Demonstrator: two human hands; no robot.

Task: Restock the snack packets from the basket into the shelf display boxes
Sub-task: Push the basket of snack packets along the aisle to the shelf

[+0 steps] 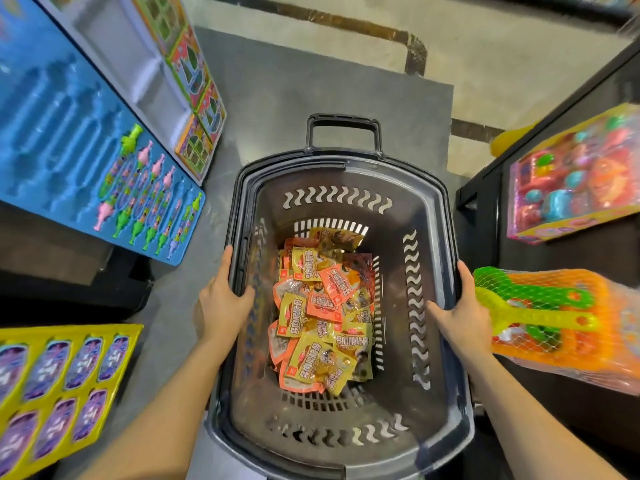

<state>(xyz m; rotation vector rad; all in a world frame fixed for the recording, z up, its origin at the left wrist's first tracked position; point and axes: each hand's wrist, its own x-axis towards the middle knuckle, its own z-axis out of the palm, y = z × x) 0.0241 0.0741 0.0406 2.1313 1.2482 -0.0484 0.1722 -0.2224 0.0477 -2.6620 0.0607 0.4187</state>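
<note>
Both hands grip the rim of the dark plastic shopping basket (pixel 341 168), one on each long side. The left hand (pixel 221 301) has its fingers laid along the outside of the left rim and its thumb hooked over the inside; the right hand (pixel 459 311) mirrors it on the right rim, thumb inside, fingers outside. Neither hand holds a packet.

The snack packets (pixel 323 317), yellow and orange foil pouches, lie in a loose heap on the basket floor, below and between the two hands, inward from each thumb. The heap runs lengthwise away from the person, along the basket's long axis, toward the pull handle (pixel 343 128) at the far end. It sits about midway between the hands, so neither is plainly nearer.

No snack display boxes show in this view; only toy trays (pixel 86 161) beyond the left hand and a netted toy set (pixel 561 317) just beside the right hand. The basket probably has to be carried on first.
</note>
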